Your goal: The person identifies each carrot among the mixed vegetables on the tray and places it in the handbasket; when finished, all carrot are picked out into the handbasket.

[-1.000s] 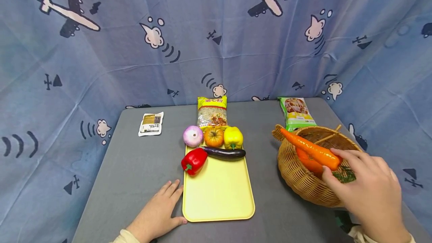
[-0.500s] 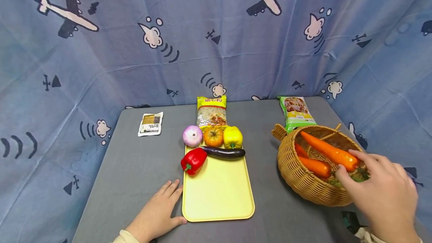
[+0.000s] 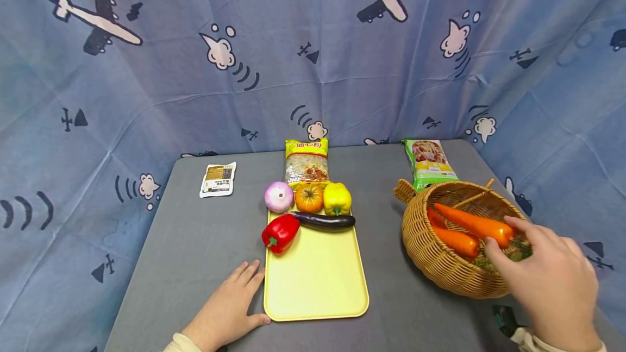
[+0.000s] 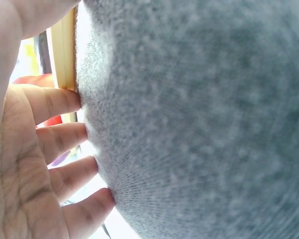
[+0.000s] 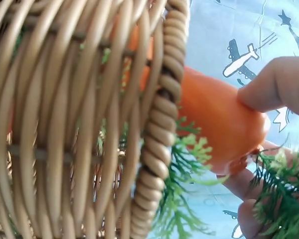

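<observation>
My right hand (image 3: 552, 270) pinches the thick end of an orange carrot (image 3: 471, 222) between thumb and fingers. The carrot slants across the mouth of a round wicker basket (image 3: 430, 259), its tip toward the far left. Another carrot (image 3: 457, 242) lies beneath it in the basket, among green leaves (image 5: 187, 154). In the right wrist view, my thumb presses the carrot's side just outside the woven rim (image 5: 162, 114). My left hand (image 3: 227, 306) rests on the grey table with fingers spread, beside a yellow tray (image 3: 315, 287), its thumb tip right at the tray's near left corner.
A red bell pepper (image 3: 281, 233), an eggplant (image 3: 325, 222), an onion (image 3: 279, 197), a small pumpkin (image 3: 309, 198) and a yellow bell pepper (image 3: 337, 199) sit at the tray's far end. Behind are a pasta bag (image 3: 307, 162), a green packet (image 3: 430, 162) and a white pouch (image 3: 218, 179).
My right hand has carried the carrot rightward and down, from over the basket's left rim into its mouth; the carrot's tip has dropped. My left hand has stayed in place.
</observation>
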`<move>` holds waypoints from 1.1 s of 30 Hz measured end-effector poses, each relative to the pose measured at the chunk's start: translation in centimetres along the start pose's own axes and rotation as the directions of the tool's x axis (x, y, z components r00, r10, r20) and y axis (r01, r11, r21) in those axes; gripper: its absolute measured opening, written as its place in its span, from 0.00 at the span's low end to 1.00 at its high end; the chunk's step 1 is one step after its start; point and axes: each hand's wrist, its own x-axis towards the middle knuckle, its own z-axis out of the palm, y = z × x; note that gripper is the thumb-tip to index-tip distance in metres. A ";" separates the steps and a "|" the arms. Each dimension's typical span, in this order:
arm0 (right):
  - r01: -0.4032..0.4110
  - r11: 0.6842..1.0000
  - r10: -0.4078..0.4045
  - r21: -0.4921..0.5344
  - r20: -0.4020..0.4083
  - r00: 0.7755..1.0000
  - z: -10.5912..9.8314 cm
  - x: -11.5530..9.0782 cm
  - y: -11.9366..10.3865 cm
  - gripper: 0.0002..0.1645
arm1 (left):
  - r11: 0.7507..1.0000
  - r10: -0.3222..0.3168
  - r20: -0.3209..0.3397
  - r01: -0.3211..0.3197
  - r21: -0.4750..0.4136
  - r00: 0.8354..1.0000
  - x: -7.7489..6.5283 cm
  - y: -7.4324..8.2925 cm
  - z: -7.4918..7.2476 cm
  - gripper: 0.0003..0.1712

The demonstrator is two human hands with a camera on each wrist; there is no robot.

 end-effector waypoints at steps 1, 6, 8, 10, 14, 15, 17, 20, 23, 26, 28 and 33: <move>0.010 1.000 -0.009 0.007 -0.011 1.000 0.1 0.0 0.0 0.35 | 1.000 -0.004 0.002 0.004 -0.001 1.000 0.0 0.0 0.0 0.59; 0.025 1.000 -0.025 0.015 -0.010 1.000 0.5 0.3 0.1 0.34 | 1.000 -0.015 0.009 0.015 -0.002 1.000 0.1 0.1 0.0 0.60; 0.020 1.000 -0.020 0.012 0.015 1.000 0.6 0.4 0.2 0.35 | 1.000 -0.015 0.009 0.015 0.001 1.000 0.1 0.1 0.0 0.60; 0.021 1.000 -0.021 0.009 0.029 0.999 0.7 0.5 0.4 0.35 | 1.000 -0.017 0.009 0.017 0.002 1.000 0.1 0.2 0.1 0.60; 0.018 1.000 -0.017 -0.003 0.069 0.997 0.9 0.8 0.9 0.36 | 1.000 -0.020 0.011 0.020 0.004 1.000 0.1 0.3 0.1 0.60; 0.016 1.000 -0.015 -0.009 0.080 0.997 0.9 0.9 1.0 0.36 | 1.000 -0.019 0.010 0.019 0.004 1.000 0.1 0.3 0.1 0.60; 0.008 1.000 -0.007 -0.018 0.104 0.995 1.1 1.0 1.3 0.36 | 1.000 -0.013 0.007 0.013 0.004 1.000 0.1 0.3 0.0 0.60; -0.007 1.000 0.011 -0.030 0.139 0.990 1.3 1.2 1.6 0.36 | 1.000 -0.001 -0.001 0.001 0.004 1.000 0.0 0.3 0.0 0.59; -0.030 0.999 0.036 -0.035 0.201 0.979 1.4 1.5 2.0 0.36 | 1.000 0.006 -0.007 -0.006 0.003 1.000 0.0 0.3 0.0 0.59; -0.052 0.998 0.060 -0.036 0.259 0.964 1.4 1.8 2.3 0.36 | 1.000 0.013 -0.013 -0.013 0.001 1.000 0.0 0.3 0.0 0.59; -0.062 0.997 0.071 -0.042 0.282 0.957 1.4 1.9 2.3 0.36 | 1.000 0.018 -0.016 -0.018 -0.001 1.000 0.0 0.3 0.0 0.58; -0.039 0.997 0.055 -0.068 0.245 0.968 1.4 1.6 2.5 0.35 | 1.000 0.017 -0.010 -0.017 0.006 1.000 0.2 0.4 0.0 0.59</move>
